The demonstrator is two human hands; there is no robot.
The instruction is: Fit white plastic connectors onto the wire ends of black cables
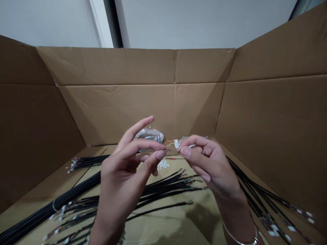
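The left hand pinches a thin dark strand above the middle of the cardboard base; the right hand curls its fingertips near the strand's tip, whether gripping cannot be told. Below lie black cables and small white pieces; a plastic bag sits by the back edge.

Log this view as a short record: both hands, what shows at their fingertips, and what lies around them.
Left hand: thumb and index finger pinched on a thin dark strand
Right hand: thumb and index finger closed, facing the left pinch; contents too small to tell
Beyond the hands: piled small white pieces, thin red item
By the back cardboard wall: plastic bag
Black cables: middle cables, left bundle, right cables with white connectors
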